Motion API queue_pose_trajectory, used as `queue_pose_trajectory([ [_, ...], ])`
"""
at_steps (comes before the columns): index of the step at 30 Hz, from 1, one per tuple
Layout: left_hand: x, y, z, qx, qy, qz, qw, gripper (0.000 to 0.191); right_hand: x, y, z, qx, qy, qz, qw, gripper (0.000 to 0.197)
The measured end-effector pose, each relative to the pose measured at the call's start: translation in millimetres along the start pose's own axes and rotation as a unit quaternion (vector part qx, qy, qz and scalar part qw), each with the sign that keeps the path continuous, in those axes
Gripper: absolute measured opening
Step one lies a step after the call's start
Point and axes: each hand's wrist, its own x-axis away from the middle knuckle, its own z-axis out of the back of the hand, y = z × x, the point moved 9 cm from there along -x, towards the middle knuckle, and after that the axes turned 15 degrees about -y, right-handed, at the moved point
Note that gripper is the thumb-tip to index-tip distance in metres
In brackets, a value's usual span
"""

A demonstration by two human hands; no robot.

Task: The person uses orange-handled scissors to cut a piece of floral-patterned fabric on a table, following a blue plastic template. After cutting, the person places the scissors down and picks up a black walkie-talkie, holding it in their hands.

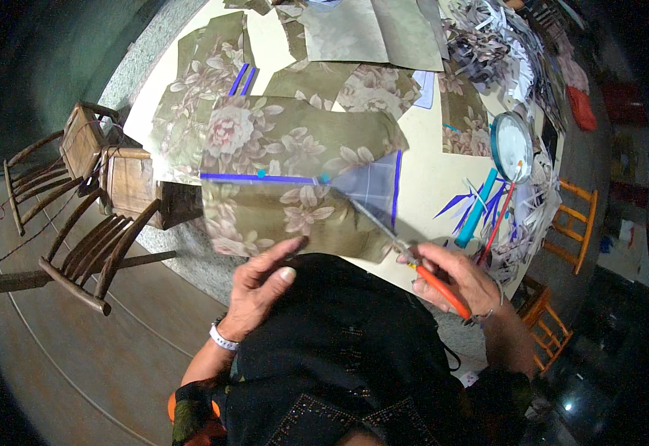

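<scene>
A floral olive fabric or paper piece [302,134] lies before me, crossed by a blue strip [263,178] with teal dots. A translucent bluish triangular panel [369,184], edged in blue, shows at its right side. My right hand [458,279] holds scissors with orange-red handles [441,291]; their long blades point up-left to the panel's tip. Whether the blades are fully closed is unclear. My left hand [263,281] is at the near edge of the floral piece, thumb and fingers apart, with nothing visible held. Its dark fingertip is near that edge.
More floral pieces [207,72] and a grey sheet [352,33] cover the far side. Shredded strips [486,44] are heaped at right. A round teal-rimmed dish [512,146], a red-handled brush [496,226] and a teal strip [476,209] lie nearer. Wooden chairs [107,245] stand left.
</scene>
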Motion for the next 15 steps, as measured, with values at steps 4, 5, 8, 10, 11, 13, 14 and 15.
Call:
queue_pose_trajectory([
  [4,18.6,5.1,29.6,0.066,0.077,-0.069,0.992,0.043,-4.9,1.3,-21.3,-0.032,-0.034,-0.003,0.999,0.036],
  [5,18.4,7.7,28.7,0.084,0.087,-0.096,0.988,0.045,-6.1,0.5,-23.2,-0.032,-0.038,-0.003,0.999,0.036],
  [8,3.6,17.5,15.2,0.073,0.057,-0.107,0.990,0.052,-10.4,7.9,-25.8,-0.035,-0.039,-0.007,0.999,0.044],
  [10,-1.3,21.0,14.9,-0.069,0.076,-0.102,0.989,0.053,-10.3,4.0,-25.1,-0.031,-0.031,0.010,0.999,0.044],
  [11,-5.4,23.9,12.0,-0.101,0.081,-0.100,0.987,0.052,-9.8,0.3,-23.8,-0.028,-0.023,0.028,0.999,0.045],
  [13,-11.5,20.7,11.0,-0.048,0.095,-0.090,0.990,0.048,-11.1,7.5,-24.3,-0.058,-0.032,0.036,0.997,0.046],
  [14,-12.7,16.2,12.8,0.003,0.106,-0.078,0.991,0.045,-11.9,9.0,-25.2,-0.090,-0.041,0.046,0.994,0.047],
  [15,-12.2,10.3,17.5,0.043,0.134,-0.062,0.988,0.040,-11.7,5.8,-24.8,-0.090,-0.040,0.044,0.994,0.047],
])
